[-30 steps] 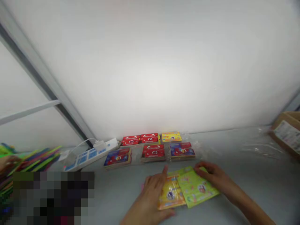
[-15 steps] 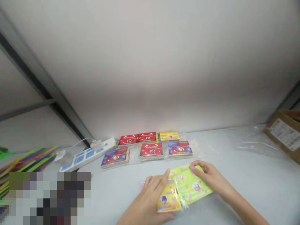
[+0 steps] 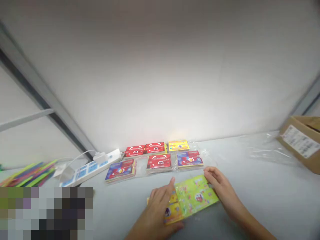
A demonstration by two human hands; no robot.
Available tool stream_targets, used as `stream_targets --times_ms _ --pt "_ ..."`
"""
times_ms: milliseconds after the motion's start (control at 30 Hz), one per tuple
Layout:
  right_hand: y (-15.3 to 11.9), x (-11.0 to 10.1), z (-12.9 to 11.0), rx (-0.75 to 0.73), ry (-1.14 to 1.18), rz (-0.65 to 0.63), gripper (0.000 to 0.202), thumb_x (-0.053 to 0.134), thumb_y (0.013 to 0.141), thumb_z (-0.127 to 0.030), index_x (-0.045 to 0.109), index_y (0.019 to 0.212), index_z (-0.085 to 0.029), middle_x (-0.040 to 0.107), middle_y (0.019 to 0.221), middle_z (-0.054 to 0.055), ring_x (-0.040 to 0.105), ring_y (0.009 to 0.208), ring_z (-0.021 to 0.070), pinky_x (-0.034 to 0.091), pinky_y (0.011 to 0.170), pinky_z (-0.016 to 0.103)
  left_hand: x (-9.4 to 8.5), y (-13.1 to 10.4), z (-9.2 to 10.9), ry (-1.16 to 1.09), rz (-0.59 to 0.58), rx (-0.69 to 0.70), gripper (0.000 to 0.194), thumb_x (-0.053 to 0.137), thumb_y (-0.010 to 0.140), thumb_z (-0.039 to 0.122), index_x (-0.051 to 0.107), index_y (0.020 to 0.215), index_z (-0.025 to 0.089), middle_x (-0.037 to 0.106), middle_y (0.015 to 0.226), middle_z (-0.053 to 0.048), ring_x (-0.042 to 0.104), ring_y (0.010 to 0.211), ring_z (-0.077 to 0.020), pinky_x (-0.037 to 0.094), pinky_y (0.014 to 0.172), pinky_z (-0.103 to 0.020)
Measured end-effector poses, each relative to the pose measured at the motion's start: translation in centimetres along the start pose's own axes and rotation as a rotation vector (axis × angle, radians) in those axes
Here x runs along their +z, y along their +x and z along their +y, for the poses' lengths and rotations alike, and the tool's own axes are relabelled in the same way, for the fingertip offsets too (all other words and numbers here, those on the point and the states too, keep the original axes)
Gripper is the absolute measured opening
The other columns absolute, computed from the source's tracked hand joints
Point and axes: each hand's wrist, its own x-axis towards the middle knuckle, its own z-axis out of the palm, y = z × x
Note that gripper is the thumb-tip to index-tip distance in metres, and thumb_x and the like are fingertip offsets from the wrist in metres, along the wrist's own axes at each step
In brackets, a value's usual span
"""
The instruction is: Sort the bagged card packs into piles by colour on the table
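Observation:
In front of me on the table are a yellow card packet and a light green card packet in clear plastic, side by side with the green one's left edge against the yellow. My left hand lies over the left part of the yellow packet, fingers spread and thumb along its lower edge. At the green packet's upper right corner, my right hand pinches the edge between thumb and curled fingers. The table under the packets is hidden.
Behind stand wrapped stacks of red cards, blue-red cards and yellow cards. A white power strip and colourful strips are left. Clear plastic and a cardboard box are right.
The green packet has shifted left and now lies flush against the yellow one, its left part overlapping it. My right hand stays at its upper right corner. The view has shifted slightly.

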Motion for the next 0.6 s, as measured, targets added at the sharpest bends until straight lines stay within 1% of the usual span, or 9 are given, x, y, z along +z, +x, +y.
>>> stream_targets --times_ms 67,133,167,233,300,367,433,533,600 --pt "0.0 0.0 -0.2 -0.024 -0.013 -0.017 0.032 0.06 0.068 -0.053 0.051 0.072 -0.023 0.054 0.067 -0.002 0.056 0.062 0.0152 0.046 0.056 0.025 0.2 0.0 -0.1 0.002 0.015 0.006 0.101 0.072 0.068 0.031 0.0 0.138 0.038 0.037 0.136 -0.001 0.033 0.12 -0.0266 0.029 0.102 -0.042" --pt "-0.5 0.2 -0.4 -0.058 -0.064 -0.095 0.032 0.056 0.072 -0.053 0.053 0.071 -0.022 0.056 0.065 0.0 0.057 0.063 0.0163 0.047 0.059 0.027 0.2 0.1 -0.1 0.016 0.017 0.022 0.1 0.071 0.069 0.03 -0.001 0.138 0.037 0.037 0.136 -0.003 0.033 0.121 -0.0268 0.029 0.101 -0.043" --pt "-0.8 0.5 -0.6 -0.086 -0.107 -0.159 0.032 0.053 0.074 -0.053 0.055 0.071 -0.021 0.059 0.066 0.001 0.059 0.066 0.0173 0.048 0.063 0.029 0.2 0.1 -0.1 0.023 0.013 0.026 0.101 0.071 0.069 0.03 -0.001 0.138 0.036 0.037 0.136 -0.003 0.033 0.121 -0.0269 0.029 0.101 -0.043" --pt "-1.7 1.0 -1.1 -0.15 -0.225 -0.343 0.035 0.048 0.079 -0.051 0.061 0.071 -0.02 0.066 0.071 0.004 0.061 0.072 0.0196 0.048 0.07 0.031 0.2 0.1 -0.1 0.035 0.01 0.019 0.103 0.072 0.067 0.029 -0.003 0.138 0.036 0.037 0.136 -0.003 0.033 0.121 -0.0272 0.029 0.101 -0.043" --pt "-2.5 1.3 -1.5 -0.194 -0.339 -0.519 0.033 0.046 0.082 -0.046 0.067 0.079 -0.021 0.07 0.083 0.005 0.062 0.082 0.0208 0.046 0.078 0.032 0.3 0.0 0.0 0.038 0.008 0.009 0.106 0.073 0.065 0.027 -0.003 0.138 0.037 0.038 0.135 -0.002 0.033 0.12 -0.027 0.028 0.102 -0.042" --pt "-2.9 1.4 -1.8 -0.224 -0.42 -0.608 0.029 0.046 0.083 -0.042 0.068 0.084 -0.023 0.071 0.087 0.004 0.062 0.084 0.0208 0.046 0.08 0.032 0.3 0.0 0.0 0.031 0.008 0.013 0.108 0.075 0.063 0.025 -0.003 0.138 0.038 0.04 0.133 0.0 0.035 0.119 -0.0265 0.029 0.101 -0.041" --pt "-2.6 1.1 -1.8 -0.249 -0.453 -0.571 0.029 0.045 0.084 -0.04 0.068 0.085 -0.023 0.071 0.085 0.004 0.063 0.082 0.021 0.047 0.078 0.032 0.2 0.0 -0.1 0.029 0.024 0.017 0.107 0.074 0.063 0.025 -0.001 0.137 0.04 0.038 0.135 0.001 0.035 0.119 -0.0259 0.03 0.101 -0.04" --pt "-1.1 -0.2 -1.5 -0.27 -0.51 -0.388 0.034 0.041 0.085 -0.043 0.066 0.085 -0.021 0.069 0.082 0.006 0.062 0.08 0.0224 0.047 0.075 0.035 0.0 0.1 -0.5 0.04 0.055 -0.003 0.101 0.071 0.068 0.028 -0.001 0.138 0.038 0.035 0.137 -0.001 0.035 0.119 -0.0267 0.03 0.101 -0.042" --pt "-0.1 -1.3 -0.9 -0.285 -0.615 -0.292 0.033 0.044 0.082 -0.044 0.064 0.095 -0.022 0.068 0.093 0.007 0.06 0.087 0.0237 0.046 0.081 0.037 -0.3 0.2 -0.8 0.043 0.079 -0.02 0.098 0.068 0.071 0.031 -0.003 0.138 0.036 0.037 0.136 -0.002 0.034 0.12 -0.0275 0.029 0.101 -0.044"
